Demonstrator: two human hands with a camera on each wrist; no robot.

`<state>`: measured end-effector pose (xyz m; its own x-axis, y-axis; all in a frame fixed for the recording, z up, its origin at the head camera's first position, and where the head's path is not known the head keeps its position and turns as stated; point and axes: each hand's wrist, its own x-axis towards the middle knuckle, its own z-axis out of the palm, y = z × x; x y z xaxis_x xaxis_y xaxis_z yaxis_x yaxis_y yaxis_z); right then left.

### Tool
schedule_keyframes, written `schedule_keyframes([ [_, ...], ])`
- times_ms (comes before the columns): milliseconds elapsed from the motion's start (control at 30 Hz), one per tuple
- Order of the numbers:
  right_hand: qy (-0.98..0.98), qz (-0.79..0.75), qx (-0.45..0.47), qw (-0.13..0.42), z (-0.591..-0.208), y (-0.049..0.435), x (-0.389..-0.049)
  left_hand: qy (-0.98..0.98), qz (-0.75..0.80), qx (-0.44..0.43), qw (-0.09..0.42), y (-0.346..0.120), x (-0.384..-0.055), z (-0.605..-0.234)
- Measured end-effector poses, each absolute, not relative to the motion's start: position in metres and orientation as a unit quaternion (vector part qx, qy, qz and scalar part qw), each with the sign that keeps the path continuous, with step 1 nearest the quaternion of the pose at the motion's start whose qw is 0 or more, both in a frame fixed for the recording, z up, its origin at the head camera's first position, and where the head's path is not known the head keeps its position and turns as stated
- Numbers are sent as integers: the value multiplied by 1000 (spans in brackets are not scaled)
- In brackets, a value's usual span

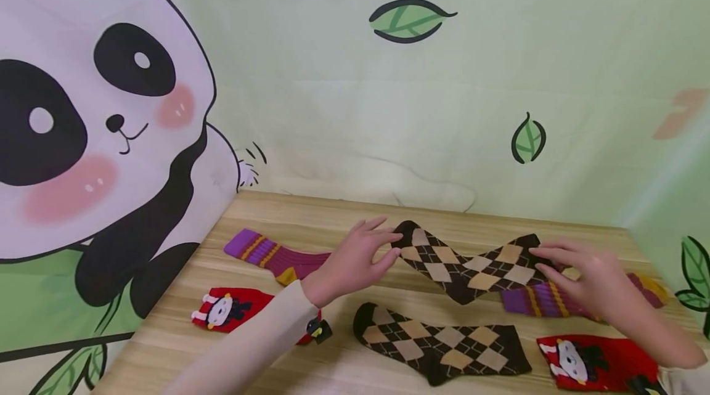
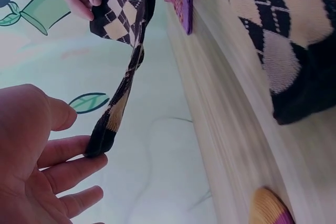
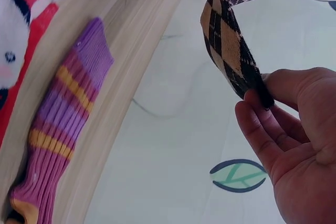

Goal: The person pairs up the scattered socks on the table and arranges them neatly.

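Observation:
An argyle sock (image 1: pixel 444 265) in black, tan and beige hangs above the table, sagging in the middle. My right hand (image 1: pixel 596 275) pinches its black cuff between thumb and fingers, as the right wrist view also shows. At the other end, the black toe touches the fingertips of my left hand (image 1: pixel 352 256). In the left wrist view the left thumb stands apart from the sock, with the fingers loosely spread. A matching argyle sock (image 1: pixel 438 346) lies flat on the table in front, its toe to the left.
Purple striped socks lie on both sides, one on the left (image 1: pixel 277 254) and one on the right (image 1: pixel 532 299) partly behind my right hand. Red socks with a white animal figure lie nearer, at left (image 1: pixel 249 305) and right (image 1: pixel 616 355). Behind the wooden table (image 1: pixel 310 213) hangs a printed cloth (image 1: pixel 333 105).

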<state>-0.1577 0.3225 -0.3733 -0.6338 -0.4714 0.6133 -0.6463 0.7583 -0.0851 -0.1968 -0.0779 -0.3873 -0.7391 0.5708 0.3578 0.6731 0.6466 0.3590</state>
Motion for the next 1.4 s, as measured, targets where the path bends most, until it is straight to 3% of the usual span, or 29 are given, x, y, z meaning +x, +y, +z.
schedule_keyframes([
  [500,-856,189,388,285,-377,307,-144,-907,-250,-329,83,-104,-174,-389],
  [933,-878,195,380,217,-379,304,-126,-897,-273,-322,131,-123,-155,-397],
  [1400,-875,207,387,206,-391,299,-117,-896,-276,-321,136,-132,-142,-409],
])
